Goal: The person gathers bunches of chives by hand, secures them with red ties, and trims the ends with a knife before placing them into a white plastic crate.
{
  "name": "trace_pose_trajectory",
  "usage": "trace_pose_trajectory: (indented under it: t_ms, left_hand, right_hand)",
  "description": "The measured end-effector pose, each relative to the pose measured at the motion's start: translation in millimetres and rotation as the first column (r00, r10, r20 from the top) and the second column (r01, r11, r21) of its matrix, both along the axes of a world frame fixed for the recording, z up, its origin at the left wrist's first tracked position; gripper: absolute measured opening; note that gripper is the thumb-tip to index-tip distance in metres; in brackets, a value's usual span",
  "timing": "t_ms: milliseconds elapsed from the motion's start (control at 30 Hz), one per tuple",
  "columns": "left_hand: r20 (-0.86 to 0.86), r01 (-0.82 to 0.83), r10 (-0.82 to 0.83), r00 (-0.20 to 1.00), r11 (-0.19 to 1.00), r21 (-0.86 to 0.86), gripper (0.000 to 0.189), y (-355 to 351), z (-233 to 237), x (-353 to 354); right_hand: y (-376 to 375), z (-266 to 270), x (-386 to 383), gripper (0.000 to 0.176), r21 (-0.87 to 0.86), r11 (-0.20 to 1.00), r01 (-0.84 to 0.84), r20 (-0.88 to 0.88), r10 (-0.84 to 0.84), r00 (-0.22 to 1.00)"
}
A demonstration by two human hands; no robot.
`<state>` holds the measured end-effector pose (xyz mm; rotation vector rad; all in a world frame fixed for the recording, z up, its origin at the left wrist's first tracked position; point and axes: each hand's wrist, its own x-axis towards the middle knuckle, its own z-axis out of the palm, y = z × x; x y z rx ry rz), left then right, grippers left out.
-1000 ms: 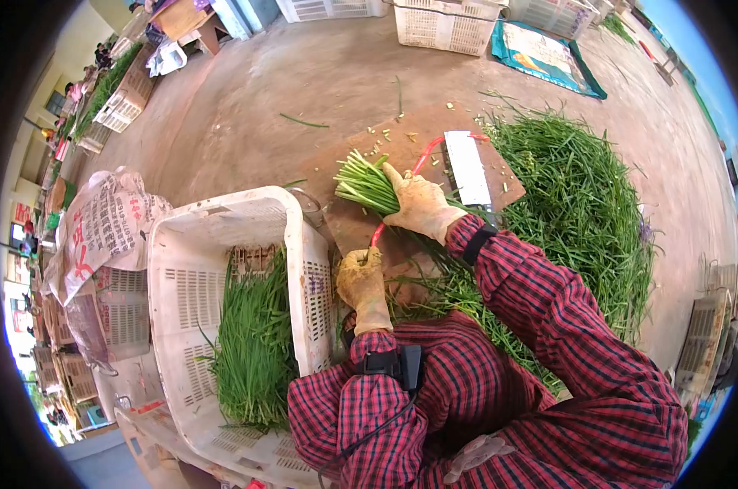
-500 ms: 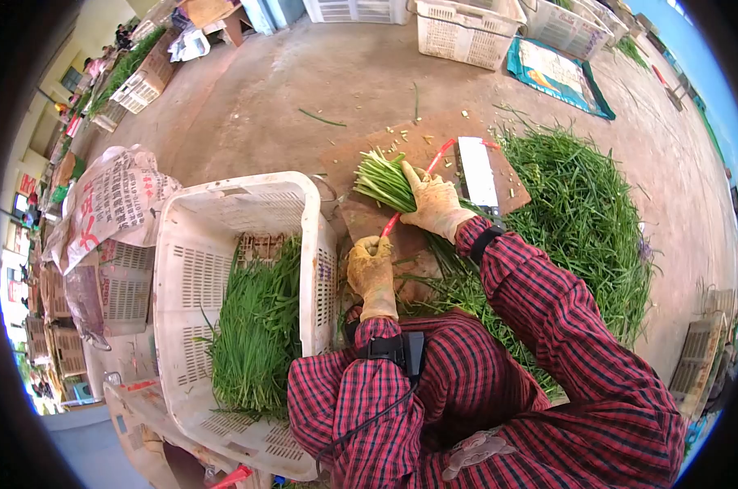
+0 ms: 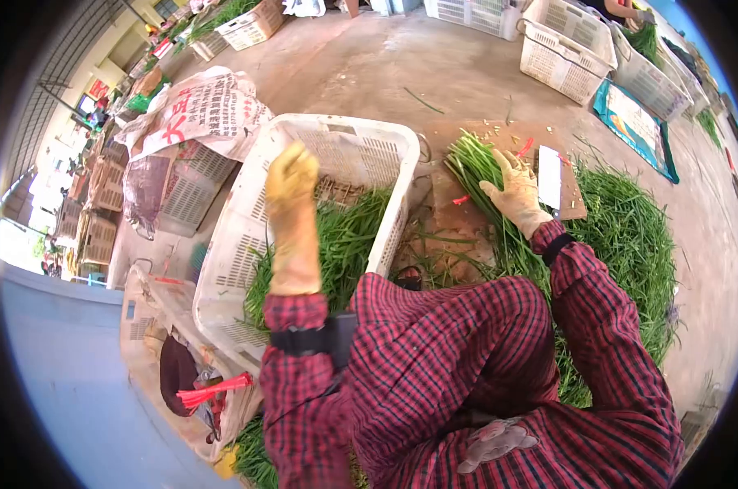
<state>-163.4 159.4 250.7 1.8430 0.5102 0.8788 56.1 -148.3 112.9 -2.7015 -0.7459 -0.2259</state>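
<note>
My right hand [image 3: 516, 194], in a yellowed glove, rests with spread fingers on a bunch of green chives [image 3: 472, 156] on a brown board [image 3: 446, 213]. Red tie ends [image 3: 461, 200] show on both sides of the bunch; the part between is hidden. A cleaver [image 3: 549, 177] with a broad pale blade lies just right of that hand. My left hand [image 3: 292, 175], gloved too and a little blurred, is raised over the white crate [image 3: 349, 122] with its fingers curled. Nothing shows in it. Long chives [image 3: 336, 244] lie inside the crate.
A large heap of chives [image 3: 621, 236] spreads to my right. At lower left, red tie strips [image 3: 214, 391] lie on a tilted crate [image 3: 137, 310]. A printed sack [image 3: 198, 114] covers another crate. More crates [image 3: 560, 61] and a teal sack [image 3: 634, 126] stand or lie behind; a person's hand shows there.
My left hand has let go of the red tie and moved left and up over the crate. My right hand stays at the bunch, its fingers more spread. The view has swung left.
</note>
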Motion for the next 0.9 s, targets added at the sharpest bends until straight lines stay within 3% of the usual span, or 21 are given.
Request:
trace_pose_trajectory:
  t_ms: [67, 100, 133, 200, 233, 300, 333, 400, 433, 467, 567, 600, 700, 800, 900]
  left_hand:
    - [-0.089, 0.028, -0.032, 0.996, 0.998, -0.050, 0.044, 19, -9, -58]
    - [-0.201, 0.006, 0.022, 0.979, 0.990, 0.138, 0.052, 38, -30, -79]
    - [-0.195, 0.001, 0.026, 0.980, 0.991, 0.135, 0.052, 48, -50, -97]
    - [-0.289, 0.032, -0.124, 0.949, 0.952, -0.304, 0.065, 66, -91, -116]
    - [-0.273, 0.038, -0.129, 0.953, 0.948, -0.316, 0.065, 72, -119, -105]
    - [-0.590, 0.002, -0.133, 0.796, 0.976, -0.216, 0.092, 84, -162, -94]
    - [-0.586, 0.005, -0.145, 0.797, 0.972, -0.233, 0.092, 85, -174, -82]
    - [-0.770, 0.106, -0.158, 0.618, 0.987, -0.117, 0.116, 94, -194, -49]
    - [-0.791, 0.154, -0.179, 0.584, 0.982, -0.108, 0.132, 94, -214, -34]
    - [-0.789, 0.159, -0.193, 0.583, 0.980, -0.123, 0.132, 92, -235, -19]
    - [-0.909, 0.306, -0.118, 0.399, 0.952, 0.010, 0.144, 76, -289, 26]
    - [-0.909, 0.310, -0.131, 0.396, 0.951, -0.002, 0.144, 70, -305, 39]
    - [-0.955, 0.342, 0.043, 0.292, 0.928, 0.147, 0.145, 59, -341, 69]
    - [-0.968, 0.239, 0.084, 0.238, 0.961, 0.142, 0.146, 63, -368, 76]
    - [-0.974, 0.204, 0.046, 0.224, 0.975, 0.092, 0.142, 74, -382, 72]
  right_hand:
    - [0, 6, -3, 0.072, 0.149, 0.983, -0.111, -0.121, 0.129, 0.984]
    - [3, 21, -17, 0.060, 0.185, 0.974, -0.132, -0.107, 0.153, 0.982]
    - [6, 38, -31, 0.060, 0.181, 0.974, -0.137, -0.102, 0.157, 0.982]
    - [12, 67, -57, 0.055, 0.324, 0.855, -0.404, -0.052, 0.443, 0.895]
    - [13, 80, -66, 0.052, 0.335, 0.829, -0.448, -0.048, 0.490, 0.870]
    - [16, 95, -85, 0.050, 0.400, 0.745, -0.534, -0.061, 0.603, 0.795]
    - [15, 99, -91, 0.051, 0.354, 0.780, -0.515, -0.124, 0.585, 0.801]
    - [21, 109, -98, 0.052, 0.343, 0.786, -0.514, -0.173, 0.591, 0.788]
    - [19, 107, -99, 0.052, 0.331, 0.795, -0.508, -0.184, 0.582, 0.792]
    - [17, 103, -97, 0.052, 0.308, 0.808, -0.503, -0.205, 0.572, 0.794]
    - [10, 97, -89, 0.053, 0.258, 0.847, -0.464, -0.285, 0.526, 0.801]
    - [8, 96, -85, 0.053, 0.238, 0.869, -0.434, -0.333, 0.492, 0.804]
    - [4, 88, -70, 0.052, 0.190, 0.892, -0.409, -0.362, 0.451, 0.816]
    - [0, 81, -58, 0.052, 0.165, 0.900, -0.404, -0.384, 0.435, 0.814]
    - [-4, 76, -49, 0.047, 0.198, 0.928, -0.316, -0.559, 0.372, 0.741]
